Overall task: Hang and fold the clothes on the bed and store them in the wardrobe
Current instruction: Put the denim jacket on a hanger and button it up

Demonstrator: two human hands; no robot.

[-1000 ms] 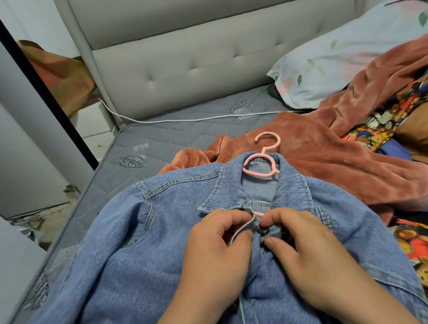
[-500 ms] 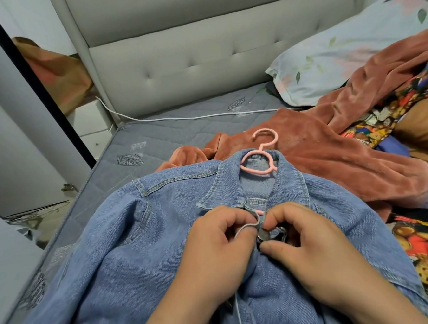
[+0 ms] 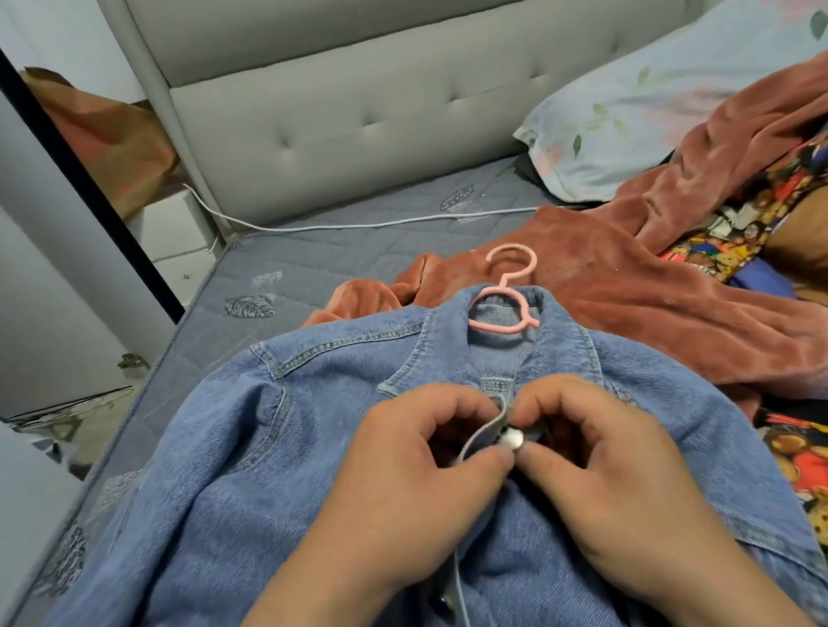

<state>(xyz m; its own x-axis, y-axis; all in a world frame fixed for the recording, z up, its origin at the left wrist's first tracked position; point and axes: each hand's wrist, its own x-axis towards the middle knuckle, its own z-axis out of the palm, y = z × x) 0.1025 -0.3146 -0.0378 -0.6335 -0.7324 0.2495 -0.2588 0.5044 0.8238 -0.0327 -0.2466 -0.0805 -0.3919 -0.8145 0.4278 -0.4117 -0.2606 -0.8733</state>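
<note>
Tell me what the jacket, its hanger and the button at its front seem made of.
The jacket is matte blue denim, by its twill weave and topstitched seams. The hanger is smooth, thin and pink: probably plastic, possibly coated wire. The button is shiny silver with a bright glint, likely metal.

The faded blue denim jacket [image 3: 266, 467] has a silver metal button [image 3: 513, 438], and the thin plastic hanger [image 3: 505, 329] is pale pink. The velvety garment [image 3: 644, 309] is plain rust-brown. The grey quilted mattress [image 3: 331, 260] carries darker grey leaf motifs. The pale blue pillow [image 3: 679, 79] shows green leaves and pink blotches; the cartoon-bear printed cloth [image 3: 824, 472] mixes red, yellow, black
</note>
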